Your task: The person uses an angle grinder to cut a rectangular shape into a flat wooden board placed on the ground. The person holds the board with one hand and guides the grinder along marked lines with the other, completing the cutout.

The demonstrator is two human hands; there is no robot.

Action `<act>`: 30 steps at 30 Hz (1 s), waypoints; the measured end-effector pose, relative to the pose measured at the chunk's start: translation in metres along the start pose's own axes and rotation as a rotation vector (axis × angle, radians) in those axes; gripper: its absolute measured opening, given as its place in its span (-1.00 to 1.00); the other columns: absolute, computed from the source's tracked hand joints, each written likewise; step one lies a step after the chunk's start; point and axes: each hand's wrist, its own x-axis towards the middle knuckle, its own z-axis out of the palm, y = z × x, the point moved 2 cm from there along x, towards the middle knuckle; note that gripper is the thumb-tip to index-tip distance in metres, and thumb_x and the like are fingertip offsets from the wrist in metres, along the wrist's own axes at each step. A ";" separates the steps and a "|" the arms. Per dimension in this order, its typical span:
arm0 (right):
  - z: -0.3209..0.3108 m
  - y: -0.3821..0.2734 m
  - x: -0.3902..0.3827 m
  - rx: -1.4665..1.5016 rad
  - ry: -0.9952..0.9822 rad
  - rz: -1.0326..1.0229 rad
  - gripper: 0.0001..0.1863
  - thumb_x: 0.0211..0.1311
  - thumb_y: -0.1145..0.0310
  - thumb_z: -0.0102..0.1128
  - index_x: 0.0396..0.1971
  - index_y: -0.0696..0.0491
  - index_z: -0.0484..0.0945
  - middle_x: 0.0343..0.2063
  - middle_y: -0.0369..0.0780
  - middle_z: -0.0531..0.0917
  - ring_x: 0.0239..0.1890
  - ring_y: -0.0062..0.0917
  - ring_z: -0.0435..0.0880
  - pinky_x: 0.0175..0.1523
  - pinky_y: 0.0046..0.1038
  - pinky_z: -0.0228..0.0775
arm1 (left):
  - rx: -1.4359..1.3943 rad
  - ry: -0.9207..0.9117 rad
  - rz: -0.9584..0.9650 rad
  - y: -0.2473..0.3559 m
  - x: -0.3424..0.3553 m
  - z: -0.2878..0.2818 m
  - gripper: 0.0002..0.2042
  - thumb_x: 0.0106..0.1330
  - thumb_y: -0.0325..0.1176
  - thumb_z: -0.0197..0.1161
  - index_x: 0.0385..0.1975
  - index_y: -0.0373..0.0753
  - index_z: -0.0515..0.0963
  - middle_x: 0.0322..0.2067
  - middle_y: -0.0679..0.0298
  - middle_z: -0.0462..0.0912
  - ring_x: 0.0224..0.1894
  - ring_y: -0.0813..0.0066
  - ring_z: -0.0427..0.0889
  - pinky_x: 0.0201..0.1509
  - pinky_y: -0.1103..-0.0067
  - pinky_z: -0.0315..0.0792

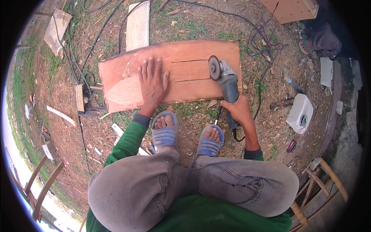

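Observation:
A reddish wooden board with a curved far edge lies on the ground before my feet. Dark straight lines, cut or drawn, form part of a rectangle on its right half. My left hand rests flat on the board's left part, fingers spread. My right hand is wrapped round the body of a grey angle grinder. The grinder's disc stands at the right end of the lines; whether it touches the wood I cannot tell. Its cord runs from the rear of the body near my right foot.
A pale plank lies beyond the board. Black cables trail over the grass and wood chips. To the right are a white block, a hammer and a red-black tool. Another person's leg shows at far right.

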 end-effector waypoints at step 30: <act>0.000 0.000 -0.008 -0.029 -0.035 0.047 -0.29 0.11 0.16 0.70 0.11 0.37 0.63 -0.15 0.15 0.86 -0.11 -0.07 0.92 0.01 -0.11 0.72 | -0.031 -0.002 -0.011 -0.001 0.001 -0.001 -0.37 0.65 -0.04 0.35 0.61 -0.16 0.50 0.64 0.04 0.42 0.72 -0.06 0.28 0.83 0.00 0.06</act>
